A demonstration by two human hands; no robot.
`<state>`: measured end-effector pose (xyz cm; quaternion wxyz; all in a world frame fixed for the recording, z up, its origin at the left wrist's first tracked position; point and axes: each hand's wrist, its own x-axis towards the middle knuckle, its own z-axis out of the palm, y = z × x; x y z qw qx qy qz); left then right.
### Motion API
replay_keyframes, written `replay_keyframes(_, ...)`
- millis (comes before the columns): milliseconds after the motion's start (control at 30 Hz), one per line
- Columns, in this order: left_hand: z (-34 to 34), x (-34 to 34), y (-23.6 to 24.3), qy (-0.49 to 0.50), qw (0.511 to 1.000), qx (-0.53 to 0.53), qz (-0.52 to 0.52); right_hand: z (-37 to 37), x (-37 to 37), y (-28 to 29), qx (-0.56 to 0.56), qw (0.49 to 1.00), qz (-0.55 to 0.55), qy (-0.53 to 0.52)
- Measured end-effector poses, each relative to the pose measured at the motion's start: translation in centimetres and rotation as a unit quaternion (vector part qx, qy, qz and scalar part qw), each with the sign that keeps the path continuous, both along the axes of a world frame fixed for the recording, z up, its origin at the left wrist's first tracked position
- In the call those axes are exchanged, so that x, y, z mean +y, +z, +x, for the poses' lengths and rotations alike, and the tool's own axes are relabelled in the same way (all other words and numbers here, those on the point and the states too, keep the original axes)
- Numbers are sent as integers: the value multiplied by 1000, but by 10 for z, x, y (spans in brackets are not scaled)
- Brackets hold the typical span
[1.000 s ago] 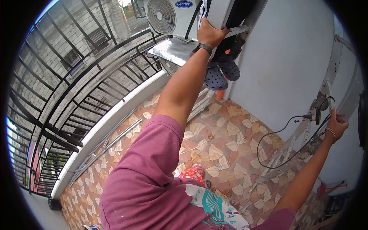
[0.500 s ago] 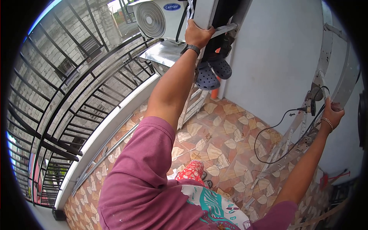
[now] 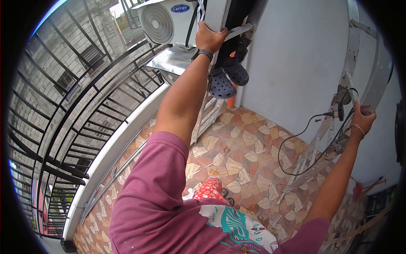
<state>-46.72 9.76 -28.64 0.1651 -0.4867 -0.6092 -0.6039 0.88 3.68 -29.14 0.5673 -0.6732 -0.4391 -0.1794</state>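
Two bare hands in head view, set well apart. Left hand [image 3: 210,37] closed round tall pale-grey metal ladder [image 3: 218,15] at upper middle; fingertips partly hidden. Right hand [image 3: 363,118] wrapped on scuffed grey metal ladder [image 3: 352,51] at right. Co-worker's dark perforated clogs [image 3: 223,86] near left hand, close to left ladder; what bears them unclear. Risks, as judged: left ladder could tip or slide if left grip slackens while weight above shifts; thin black looped cable [image 3: 292,174] beside right ladder could snag if ladder moves.
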Motion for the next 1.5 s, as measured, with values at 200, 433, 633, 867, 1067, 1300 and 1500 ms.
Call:
replay_keyframes(200,8,3,0,0,999,-41,-24,5,-3,-1,-20,1000,21,-12)
replay_keyframes(433,7,2,0,-13,999,-16,-28,2,-4,-1,-9,1000,21,-4)
replay_keyframes(633,1,2,-1,10,999,-18,-26,0,-4,-2,-24,999,23,1)
replay_keyframes(867,3,2,0,1,1000,-1,-26,1,-7,0,-23,999,22,8)
replay_keyframes(1067,-1,8,-2,3,1000,-14,-22,-1,-8,0,-27,999,18,-2)
replay_keyframes(1300,-5,7,-4,5,1000,-14,-18,-4,-7,-1,-22,1000,11,-4)
replay_keyframes(1500,-2,12,-6,19,1000,21,-11,2,-9,-1,-23,1000,13,-6)
